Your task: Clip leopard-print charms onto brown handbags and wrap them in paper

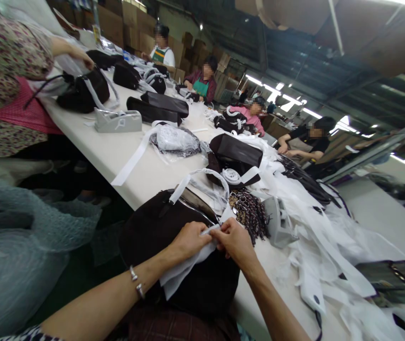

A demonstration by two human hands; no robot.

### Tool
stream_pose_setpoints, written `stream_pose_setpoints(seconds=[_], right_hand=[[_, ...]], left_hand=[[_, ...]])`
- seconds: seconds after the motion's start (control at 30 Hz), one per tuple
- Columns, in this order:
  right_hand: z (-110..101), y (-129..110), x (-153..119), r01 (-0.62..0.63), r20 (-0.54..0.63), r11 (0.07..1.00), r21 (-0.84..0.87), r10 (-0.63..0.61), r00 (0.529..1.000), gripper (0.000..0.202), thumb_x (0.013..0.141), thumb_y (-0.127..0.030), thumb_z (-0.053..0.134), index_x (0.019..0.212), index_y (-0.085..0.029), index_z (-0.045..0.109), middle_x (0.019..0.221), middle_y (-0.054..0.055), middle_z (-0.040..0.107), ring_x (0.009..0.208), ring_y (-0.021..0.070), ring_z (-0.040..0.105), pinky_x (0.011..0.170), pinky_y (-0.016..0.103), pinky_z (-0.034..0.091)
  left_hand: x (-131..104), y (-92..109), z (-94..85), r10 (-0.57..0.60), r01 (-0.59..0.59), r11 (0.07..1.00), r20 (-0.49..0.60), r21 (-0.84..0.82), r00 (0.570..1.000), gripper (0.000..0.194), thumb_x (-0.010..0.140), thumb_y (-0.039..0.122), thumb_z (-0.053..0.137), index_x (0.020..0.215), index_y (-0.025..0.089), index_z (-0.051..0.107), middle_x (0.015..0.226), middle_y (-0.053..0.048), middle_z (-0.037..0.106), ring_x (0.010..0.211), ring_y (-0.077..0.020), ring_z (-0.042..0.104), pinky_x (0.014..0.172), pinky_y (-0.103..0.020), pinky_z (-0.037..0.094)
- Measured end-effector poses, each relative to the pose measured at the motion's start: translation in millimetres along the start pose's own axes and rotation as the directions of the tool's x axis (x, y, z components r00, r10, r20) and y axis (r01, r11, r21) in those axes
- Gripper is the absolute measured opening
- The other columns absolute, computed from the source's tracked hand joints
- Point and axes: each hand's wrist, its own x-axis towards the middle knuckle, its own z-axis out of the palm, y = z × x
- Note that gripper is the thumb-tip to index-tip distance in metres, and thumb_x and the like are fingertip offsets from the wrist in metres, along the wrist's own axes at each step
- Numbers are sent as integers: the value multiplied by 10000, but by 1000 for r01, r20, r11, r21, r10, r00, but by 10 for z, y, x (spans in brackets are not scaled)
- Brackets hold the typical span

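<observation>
A black handbag (152, 227) leans at the table edge right in front of me. Its far handle (191, 176) is wrapped in white material and arches up. My left hand (192, 239) pinches a strip of white wrapping paper (183, 274) that hangs down over the near side of the bag. On the same strip, close to the bag's opening, the fingers of my right hand (233, 239) are closed, touching the left fingertips. What lies under the paper at the fingertips is hidden.
Chains (250, 213) lie in a pile beside a grey tape dispenser (279, 222). White strips (305, 237) cover the table's right side. Another black bag (236, 154) and a plastic-wrapped bundle (177, 139) stand beyond. Co-workers sit along the table; bubble wrap (13, 274) is at lower left.
</observation>
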Motion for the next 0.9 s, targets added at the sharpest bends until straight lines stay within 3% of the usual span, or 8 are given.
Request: stream_pose_setpoints(seconds=[0.13,0.33,0.43,0.53,0.67,0.77,0.83,0.9], right_hand=[[-3,66,-57,-27,-48,999,-24,26,999,380,744,-515,670,777,-229,421,477,-84,523,310,125,533,233,169,315],[58,251,-213,51,35,952,300,-64,997,367,750,-429,669,918,-224,415,577,-107,541,355,112,546,270,172,357],[63,330,-261,60,37,932,357,-78,996,384,731,-420,692,913,-227,415,601,-103,563,365,113,546,282,180,364],[0,365,-247,42,73,966,254,-63,995,346,744,-435,685,865,-230,434,573,-104,543,340,123,530,276,196,333],[-222,336,-180,184,31,967,-178,-182,983,289,747,-412,708,738,-220,492,551,-67,538,431,143,558,394,239,387],[-417,267,-159,386,7,789,-477,-436,900,233,767,-399,719,829,-212,595,712,3,645,655,199,631,596,313,478],[-488,206,-156,559,99,617,-554,-618,780,322,768,-304,729,1064,-224,628,1028,72,685,923,252,643,793,380,495],[-480,142,-139,705,230,426,-567,-739,633,561,739,-167,721,1269,-263,566,1350,104,556,1218,297,516,1005,448,407]], left_hand=[[11,-9,-8,-28,32,996,46,-85,999,267,694,321,578,785,105,705,661,-9,608,610,-140,486,530,-234,280],[4,-29,-37,-55,85,972,142,-221,988,327,684,365,607,838,88,687,596,17,552,525,-107,417,494,-228,266],[-5,-36,-50,-62,106,959,170,-264,983,322,674,364,622,836,91,679,570,32,529,499,-95,385,485,-229,256],[-14,-7,-63,-78,130,948,185,-291,980,295,650,348,637,802,98,669,554,42,517,479,-83,362,475,-228,243],[-35,67,-85,-113,181,927,217,-329,970,274,630,349,636,763,110,649,551,40,524,463,-76,366,469,-223,252],[-43,89,-93,-130,209,915,237,-346,963,280,621,364,654,747,114,641,548,36,533,461,-79,382,473,-225,264],[-36,75,-88,-130,209,914,235,-348,963,274,625,360,667,741,114,642,551,33,538,467,-82,389,476,-226,259],[-20,45,-75,-109,188,915,229,-357,967,277,631,356,684,754,109,653,575,26,555,496,-88,409,493,-229,264]])
